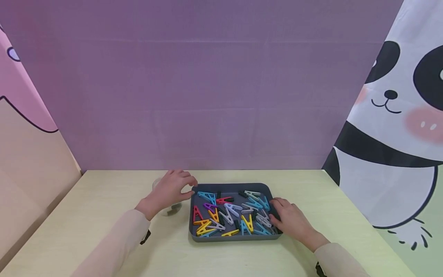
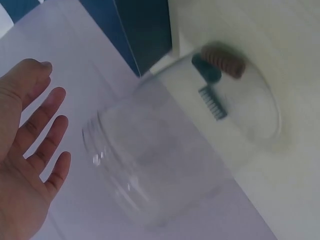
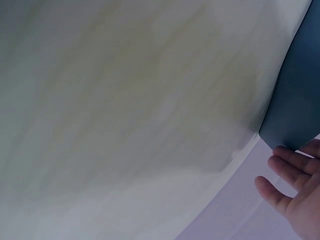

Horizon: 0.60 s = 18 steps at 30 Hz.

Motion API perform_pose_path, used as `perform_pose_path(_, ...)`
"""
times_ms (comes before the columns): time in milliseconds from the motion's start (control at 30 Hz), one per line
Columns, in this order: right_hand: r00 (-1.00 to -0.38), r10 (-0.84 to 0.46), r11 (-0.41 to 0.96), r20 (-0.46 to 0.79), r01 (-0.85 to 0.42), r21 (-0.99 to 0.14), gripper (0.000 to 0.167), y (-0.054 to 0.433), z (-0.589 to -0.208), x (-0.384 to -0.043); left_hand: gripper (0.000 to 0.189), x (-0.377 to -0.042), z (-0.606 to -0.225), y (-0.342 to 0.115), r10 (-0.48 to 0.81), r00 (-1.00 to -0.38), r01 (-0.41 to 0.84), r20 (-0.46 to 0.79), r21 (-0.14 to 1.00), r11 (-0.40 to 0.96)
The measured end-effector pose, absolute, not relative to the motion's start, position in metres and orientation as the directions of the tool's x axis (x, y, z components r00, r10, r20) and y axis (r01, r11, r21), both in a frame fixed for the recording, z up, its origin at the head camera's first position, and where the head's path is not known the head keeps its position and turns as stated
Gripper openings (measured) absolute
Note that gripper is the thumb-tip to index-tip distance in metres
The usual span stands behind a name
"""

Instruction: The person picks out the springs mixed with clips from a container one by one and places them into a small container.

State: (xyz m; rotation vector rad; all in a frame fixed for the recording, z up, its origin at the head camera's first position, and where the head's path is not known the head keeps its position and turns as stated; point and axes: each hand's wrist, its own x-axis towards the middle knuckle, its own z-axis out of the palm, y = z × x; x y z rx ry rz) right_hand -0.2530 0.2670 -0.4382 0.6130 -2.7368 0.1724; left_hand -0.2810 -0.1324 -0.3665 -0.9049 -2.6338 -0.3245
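Inside a rectangular gray tray (image 1: 235, 238), a loose scatter of plastic clothespins (image 1: 250, 224) in blue, yellow, red, purple and white. At the tray's right rim, the right hand (image 1: 292, 220), with relaxed fingers against it. By the far left corner, the left hand (image 1: 169, 191), loosely curved with fingers spread; contact there hard to tell. Beside that hand, a clear jar (image 2: 155, 150) with small blurred pieces (image 2: 213, 103) at the bottom. Underneath, a pale wooden table (image 1: 114, 192); behind, a purple backdrop (image 1: 207, 96).

jar (image 1: 173, 210) partly hidden in head view, panda print (image 1: 398, 129) cut off
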Motion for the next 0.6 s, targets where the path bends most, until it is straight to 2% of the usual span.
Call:
perform_pose_path(400, -0.862, -0.39, 0.904, 0.324, -0.425, -0.042, 0.037, 0.267, -0.439, -0.255, 0.02, -0.276, -0.386, -0.106, 0.651, -0.671, 0.71, 0.356, 0.052, 0.703)
perform_pose_path(600, -0.866, -0.384, 0.907, 0.321, -0.419, -0.044, 0.036, 0.267, -0.439, -0.255, 0.023, -0.275, -0.396, -0.093, 0.674, -0.675, 0.715, 0.3, 0.038, 0.698)
